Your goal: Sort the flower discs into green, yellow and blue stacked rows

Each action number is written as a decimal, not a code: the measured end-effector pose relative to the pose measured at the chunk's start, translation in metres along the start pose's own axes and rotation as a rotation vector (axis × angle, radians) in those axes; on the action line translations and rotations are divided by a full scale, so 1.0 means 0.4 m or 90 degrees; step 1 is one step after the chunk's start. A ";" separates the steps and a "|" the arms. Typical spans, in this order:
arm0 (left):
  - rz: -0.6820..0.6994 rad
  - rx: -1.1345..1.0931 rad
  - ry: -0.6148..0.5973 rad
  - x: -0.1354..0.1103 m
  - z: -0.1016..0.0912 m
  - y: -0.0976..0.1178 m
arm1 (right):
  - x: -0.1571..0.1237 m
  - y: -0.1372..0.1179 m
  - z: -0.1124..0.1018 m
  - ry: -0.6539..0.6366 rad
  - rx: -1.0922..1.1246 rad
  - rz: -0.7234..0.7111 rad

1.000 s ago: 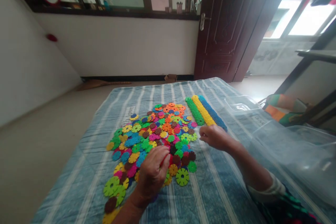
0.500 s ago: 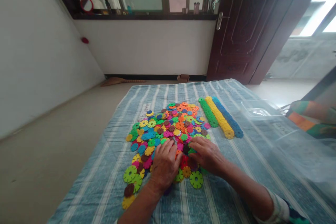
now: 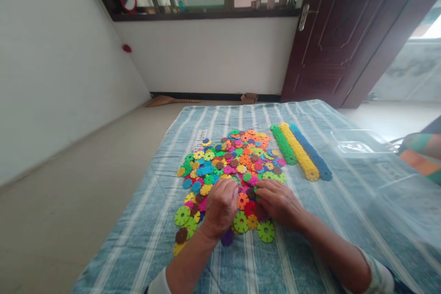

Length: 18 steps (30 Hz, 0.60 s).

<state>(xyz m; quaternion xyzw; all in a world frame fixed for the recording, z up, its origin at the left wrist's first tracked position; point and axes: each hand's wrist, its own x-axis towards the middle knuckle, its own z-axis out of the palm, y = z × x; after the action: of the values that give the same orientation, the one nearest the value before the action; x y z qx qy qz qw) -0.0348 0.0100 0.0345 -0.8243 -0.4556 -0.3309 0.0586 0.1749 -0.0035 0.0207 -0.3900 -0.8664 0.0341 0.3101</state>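
Note:
A wide heap of colourful notched plastic discs (image 3: 208, 170) lies on the striped cloth, with my two hands at its near side. My left hand (image 3: 222, 204) is closed above the discs, fingers curled and pinched; whatever they hold is hidden. Across from it, my right hand (image 3: 280, 203) bends its fingers down into the heap, close to a dark disc (image 3: 252, 193), its fingertips partly hidden. Between the hands lie an orange disc (image 3: 243, 200) and a lime green disc (image 3: 240, 222). A purple disc (image 3: 227, 238) rests below my left wrist.
Right of the heap lie three long rows of overlapping discs: green (image 3: 283, 146), yellow (image 3: 299, 152) and blue (image 3: 312, 152). Clear plastic containers (image 3: 365, 151) stand at the table's right side. Bright patterned fabric (image 3: 418, 158) shows beyond them. A dark red door (image 3: 327, 46) stands behind.
My left hand has closed, its fingers drawn into a pinch, and lifted slightly off the discs. My right hand stays by the same discs, its fingers more curled. The whole view has shifted.

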 end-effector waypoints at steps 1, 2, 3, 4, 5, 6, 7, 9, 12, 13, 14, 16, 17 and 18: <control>-0.029 0.044 -0.005 0.001 -0.002 -0.010 | 0.000 -0.001 -0.001 -0.002 0.001 0.001; -0.055 0.089 -0.017 0.001 -0.005 -0.020 | -0.001 -0.002 -0.001 -0.003 0.002 0.002; -0.079 0.131 -0.035 0.001 -0.008 -0.026 | -0.001 -0.002 -0.001 -0.005 0.003 0.002; -0.097 0.166 -0.059 0.001 -0.011 -0.031 | -0.001 -0.002 0.000 -0.007 0.003 0.001; -0.113 0.193 -0.085 0.002 -0.014 -0.032 | -0.002 -0.002 0.002 -0.005 0.004 -0.001; -0.128 0.212 -0.110 0.003 -0.017 -0.031 | -0.002 -0.001 0.004 0.000 0.003 -0.006; -0.142 0.225 -0.134 0.006 -0.020 -0.028 | -0.003 0.000 0.006 0.007 0.002 -0.012; -0.170 0.234 -0.174 0.010 -0.026 -0.021 | -0.004 0.002 0.010 0.020 -0.002 -0.025; -0.196 0.228 -0.203 0.016 -0.031 -0.014 | -0.005 0.005 0.012 0.029 -0.006 -0.036; -0.198 0.224 -0.206 0.016 -0.031 -0.014 | -0.005 0.005 0.011 0.031 -0.005 -0.038; -0.200 0.220 -0.208 0.016 -0.031 -0.015 | -0.004 0.005 0.011 0.032 -0.004 -0.039; -0.201 0.212 -0.210 0.015 -0.029 -0.018 | -0.004 0.005 0.010 0.034 -0.002 -0.038; -0.200 0.210 -0.210 0.015 -0.028 -0.020 | -0.003 0.005 0.010 0.036 0.000 -0.038; -0.197 0.207 -0.207 0.014 -0.026 -0.022 | -0.003 0.006 0.011 0.038 0.005 -0.039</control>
<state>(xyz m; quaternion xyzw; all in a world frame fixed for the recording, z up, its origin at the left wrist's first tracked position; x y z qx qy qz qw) -0.0447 0.0147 0.0442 -0.7668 -0.6268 -0.1217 0.0652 0.1746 -0.0020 0.0160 -0.3627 -0.8682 0.0159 0.3382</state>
